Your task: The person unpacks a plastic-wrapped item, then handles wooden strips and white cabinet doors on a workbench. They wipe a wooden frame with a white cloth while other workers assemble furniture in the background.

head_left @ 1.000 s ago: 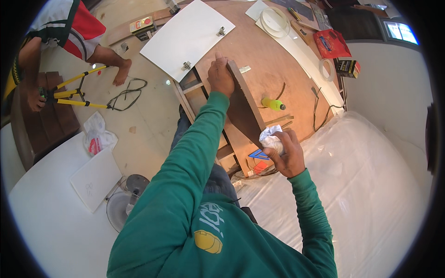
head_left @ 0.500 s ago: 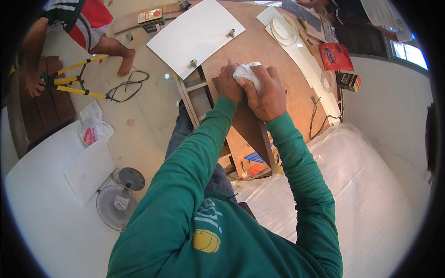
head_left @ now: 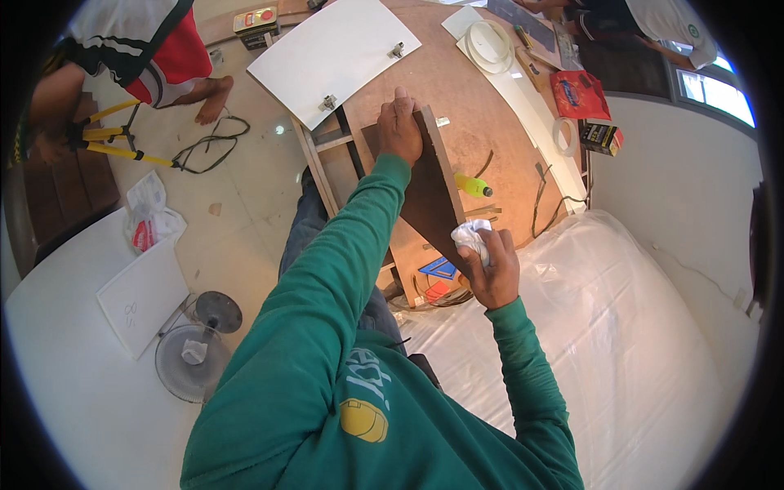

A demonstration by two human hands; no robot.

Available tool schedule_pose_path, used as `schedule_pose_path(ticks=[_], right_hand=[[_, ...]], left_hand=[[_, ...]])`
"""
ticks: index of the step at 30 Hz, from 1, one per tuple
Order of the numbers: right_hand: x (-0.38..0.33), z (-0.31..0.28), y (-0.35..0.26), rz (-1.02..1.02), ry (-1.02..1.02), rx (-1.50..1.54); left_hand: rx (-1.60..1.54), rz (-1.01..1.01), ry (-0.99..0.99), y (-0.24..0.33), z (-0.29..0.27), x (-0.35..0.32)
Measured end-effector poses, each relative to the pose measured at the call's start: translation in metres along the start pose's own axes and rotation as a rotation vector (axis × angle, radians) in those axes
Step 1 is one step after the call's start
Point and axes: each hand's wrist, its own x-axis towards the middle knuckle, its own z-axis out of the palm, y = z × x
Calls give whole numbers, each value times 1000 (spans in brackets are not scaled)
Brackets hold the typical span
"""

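Note:
A dark brown board [head_left: 431, 208] stands on its edge over the wooden worktop. My left hand [head_left: 399, 131] grips its far end, with the fingers wrapped over the top. At the near end of the same board, my right hand [head_left: 495, 269] holds a crumpled white cloth [head_left: 472, 234] against the edge. Beyond the board lies a yellow-green bottle [head_left: 473, 185] on its side. A blue set square [head_left: 439, 268] and a small red piece [head_left: 437, 291] rest close to the near end.
On the worktop [head_left: 510, 139] are a white panel with hinges [head_left: 335, 57], rolls of edge banding [head_left: 488, 46] and a red bag [head_left: 579, 95]. Plastic sheeting [head_left: 604, 327] covers the right foreground. A fan [head_left: 192, 359] stands lower left. Other people are at the far left and far right.
My right hand has slid the cloth from the board's far end, beside my left hand, down to its near end. The yellow-green bottle has come into sight.

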Motion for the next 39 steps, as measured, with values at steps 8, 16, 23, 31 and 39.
schedule_pose_path(ticks=[8, 16, 23, 31, 39], right_hand=[[110, 28, -33, -170, 91, 36], [165, 35, -48, -201, 122, 22], [68, 17, -17, -119, 31, -52], [-62, -4, 23, 30, -33, -183], [-67, -14, 29, 61, -27, -184]], left_hand=[[111, 142, -62, 1, -11, -1], [206, 164, -66, 20, -12, -6], [201, 82, 32, 13, -9, -4], [166, 51, -11, -13, -5, 13], [-230, 67, -292, 19, -12, -19]])
